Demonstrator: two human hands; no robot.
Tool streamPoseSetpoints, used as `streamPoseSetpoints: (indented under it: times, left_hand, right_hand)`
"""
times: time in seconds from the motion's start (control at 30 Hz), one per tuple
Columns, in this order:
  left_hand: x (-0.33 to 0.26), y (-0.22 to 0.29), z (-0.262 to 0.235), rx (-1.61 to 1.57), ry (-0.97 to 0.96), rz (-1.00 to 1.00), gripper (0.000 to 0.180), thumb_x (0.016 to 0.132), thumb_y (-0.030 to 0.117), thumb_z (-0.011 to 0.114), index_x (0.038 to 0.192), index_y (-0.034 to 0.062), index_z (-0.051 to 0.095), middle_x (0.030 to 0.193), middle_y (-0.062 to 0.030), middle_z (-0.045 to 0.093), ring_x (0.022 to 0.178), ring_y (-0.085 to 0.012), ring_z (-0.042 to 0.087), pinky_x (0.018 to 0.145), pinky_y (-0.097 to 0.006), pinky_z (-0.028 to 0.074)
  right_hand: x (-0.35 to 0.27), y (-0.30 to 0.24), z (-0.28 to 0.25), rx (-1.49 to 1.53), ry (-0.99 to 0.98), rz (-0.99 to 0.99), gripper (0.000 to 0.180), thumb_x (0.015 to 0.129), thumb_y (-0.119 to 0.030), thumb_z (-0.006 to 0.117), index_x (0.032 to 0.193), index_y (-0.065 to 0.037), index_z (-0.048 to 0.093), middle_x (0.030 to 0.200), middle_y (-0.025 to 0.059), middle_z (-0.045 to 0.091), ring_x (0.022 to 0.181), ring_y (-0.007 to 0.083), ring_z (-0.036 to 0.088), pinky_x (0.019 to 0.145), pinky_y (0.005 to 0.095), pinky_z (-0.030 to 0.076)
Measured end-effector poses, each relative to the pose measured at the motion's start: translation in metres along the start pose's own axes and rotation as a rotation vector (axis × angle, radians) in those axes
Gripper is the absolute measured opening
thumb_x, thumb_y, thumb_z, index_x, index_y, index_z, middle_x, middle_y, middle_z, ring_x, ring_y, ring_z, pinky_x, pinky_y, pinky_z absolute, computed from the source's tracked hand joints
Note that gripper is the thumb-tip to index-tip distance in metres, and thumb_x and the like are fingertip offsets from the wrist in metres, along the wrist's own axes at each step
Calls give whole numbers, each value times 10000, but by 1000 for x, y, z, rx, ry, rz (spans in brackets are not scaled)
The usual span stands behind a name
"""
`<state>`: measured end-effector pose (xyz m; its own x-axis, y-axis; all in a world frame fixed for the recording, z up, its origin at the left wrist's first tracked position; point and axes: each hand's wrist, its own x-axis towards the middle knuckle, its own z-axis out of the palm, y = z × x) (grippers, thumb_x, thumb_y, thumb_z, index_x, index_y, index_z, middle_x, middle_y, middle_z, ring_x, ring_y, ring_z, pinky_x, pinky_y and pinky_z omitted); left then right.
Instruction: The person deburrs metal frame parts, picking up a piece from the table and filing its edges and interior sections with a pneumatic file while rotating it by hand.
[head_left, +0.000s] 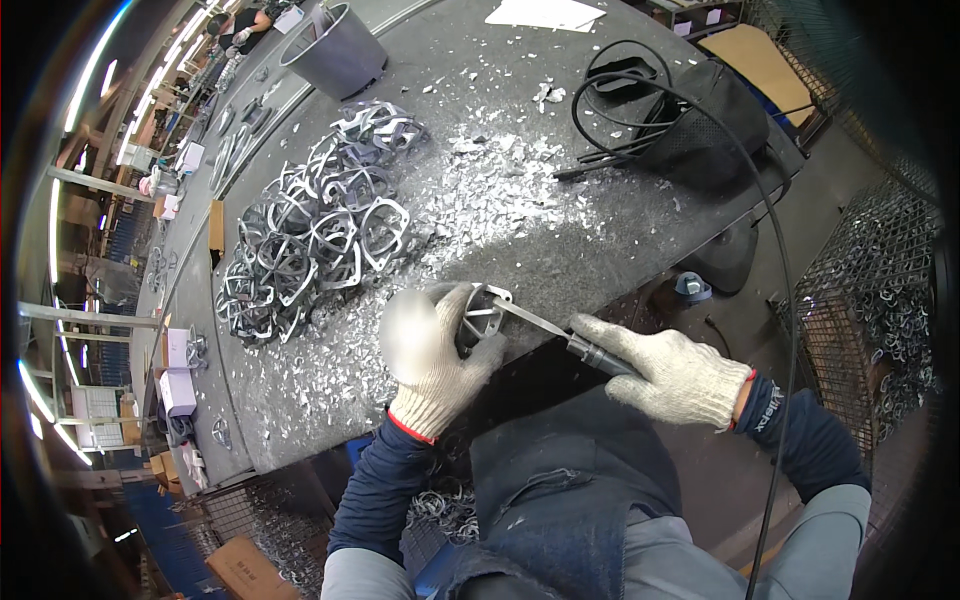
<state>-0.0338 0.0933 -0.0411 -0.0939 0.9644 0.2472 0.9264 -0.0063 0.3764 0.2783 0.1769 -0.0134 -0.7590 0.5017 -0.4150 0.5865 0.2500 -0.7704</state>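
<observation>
Looks like edge-trimming here: my left hand [440, 362] grips the frame [482, 320] by the tabletop's [610, 270] near edge, my right hand [690, 376] holds the tool [586, 348] against it, the next stroke wanting steady pressure.

I had one small metal part [487, 312] in view, gripped at its left by the gloved left hand [440, 352], its faces dark grey and its edges bright silver. It was an open, frame-like casting with gaps between its ribs, held tilted above the near side of the tabletop [560, 265]. The second thing was a slim hand tool [566, 338], with a straight, narrow, silvery blade and a dark grey, rounded handle. I saw it slant down to the right, its handle clasped in the gloved right hand [680, 375] and its tip at the part's right edge; I couldn't tell whether they pressed together.
</observation>
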Motion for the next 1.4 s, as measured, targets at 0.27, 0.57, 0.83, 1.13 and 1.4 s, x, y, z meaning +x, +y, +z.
streamPoseSetpoints:
  times: [0.27, 0.57, 0.83, 1.13, 1.4]
  left_hand:
    - [4, -16, -4, -99, -83, 146, 804, 688, 210, 974, 1442, 60, 738, 1443, -207, 712, 1345, -417, 681, 1160, -534, 536]
    - [-1, -19, -14, -187, -50, 80, 925, 644, 182, 1035, 1494, 37, 700, 1515, -244, 688, 1421, -455, 658, 1183, -540, 551]
    - [-5, -28, -10, -106, -27, 69, 802, 756, 110, 936, 1513, 40, 681, 1464, -234, 710, 1378, -451, 667, 1193, -532, 524]
    - [-4, -21, -20, -329, -21, -134, 601, 900, 168, 834, 1463, -7, 719, 1299, -197, 782, 1200, -316, 759, 1092, -427, 581]
    - [-13, -36, -20, -499, 35, -39, 578, 966, 9, 619, 1540, -35, 661, 1363, -170, 769, 1265, -271, 727, 1151, -408, 546]
  right_hand:
    - [4, -9, -22, -560, 214, 58, 836, 1012, -138, 759, 1766, -294, 434, 894, 190, 752, 832, 378, 811, 782, 513, 676]
    - [-30, 18, 24, 282, 232, 33, 1043, 914, -136, 812, 1821, -143, 297, 1687, 245, 594, 1434, 453, 684, 1250, 461, 551]
    - [-36, 15, 92, 383, 208, 72, 936, 970, -268, 821, 1788, -160, 380, 1543, 292, 690, 1381, 501, 696, 1193, 502, 566]
    - [-42, 11, 118, 303, 238, 22, 875, 988, -294, 808, 1755, -118, 425, 1477, 324, 714, 1348, 512, 708, 1164, 515, 572]
    - [-32, 5, 134, 147, 94, 120, 876, 982, -346, 778, 1758, -145, 425, 1446, 337, 726, 1339, 516, 712, 1158, 537, 565]
